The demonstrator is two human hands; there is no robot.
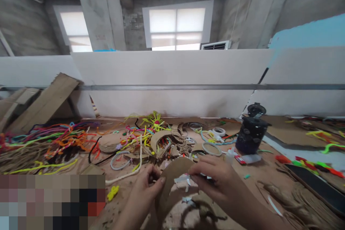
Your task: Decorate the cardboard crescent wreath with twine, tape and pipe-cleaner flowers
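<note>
A curved, crescent-like piece of brown cardboard (174,174) stands between my two hands at the front middle of the table. My left hand (144,192) grips its left edge between thumb and fingers. At its upper right end, the fingers of my right hand (217,179) are pinched together on the cardboard; whether they also hold something small is hidden. Pale scraps (188,199) lie beneath the curve. Beyond the hands spreads a heap of cardboard curves (163,138), colourful pipe cleaners and tape rolls (211,148).
A dark lidded bin (250,134) stands at right, beside a small white bottle (230,156). Orange and pink pipe cleaners (67,142) pile up at left, with cardboard sheets (51,100) leaning behind. A white partition (167,68) closes off the back. Twine-like brown bundles (302,196) lie at right.
</note>
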